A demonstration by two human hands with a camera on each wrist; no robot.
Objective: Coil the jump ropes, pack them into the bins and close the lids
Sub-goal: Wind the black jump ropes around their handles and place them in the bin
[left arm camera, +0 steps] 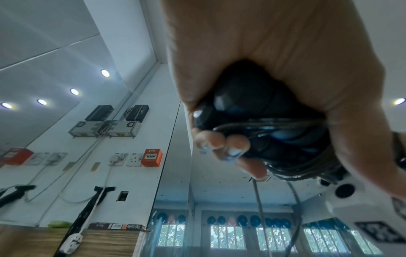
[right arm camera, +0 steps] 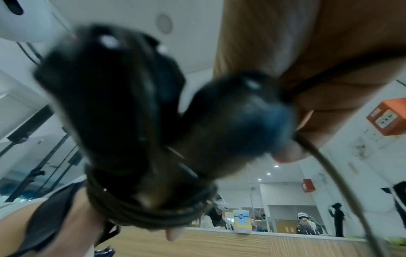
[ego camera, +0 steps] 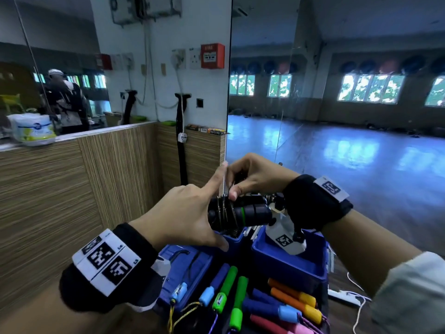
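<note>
My left hand [ego camera: 187,213] grips the two black handles [ego camera: 250,213] of a jump rope side by side above the bins, index finger pointing up. The rope's thin dark cable [ego camera: 224,182] is wound several times round the handles. My right hand [ego camera: 250,177] pinches the cable just above the coil. The left wrist view shows the handles [left arm camera: 252,104] in my palm and loose cable [left arm camera: 261,217] hanging down. Blurred handles [right arm camera: 123,97], the coil [right arm camera: 142,208] and the pinched cable [right arm camera: 342,173] fill the right wrist view. Two open blue bins [ego camera: 289,263] [ego camera: 231,239] stand below.
A blue lid [ego camera: 185,263] lies open at the left. In front of the bins lie several ropes with green [ego camera: 228,285], orange [ego camera: 289,295], blue [ego camera: 265,307] and pink [ego camera: 277,326] handles. A wood-panelled counter [ego camera: 96,177] stands left, a mirror wall ahead.
</note>
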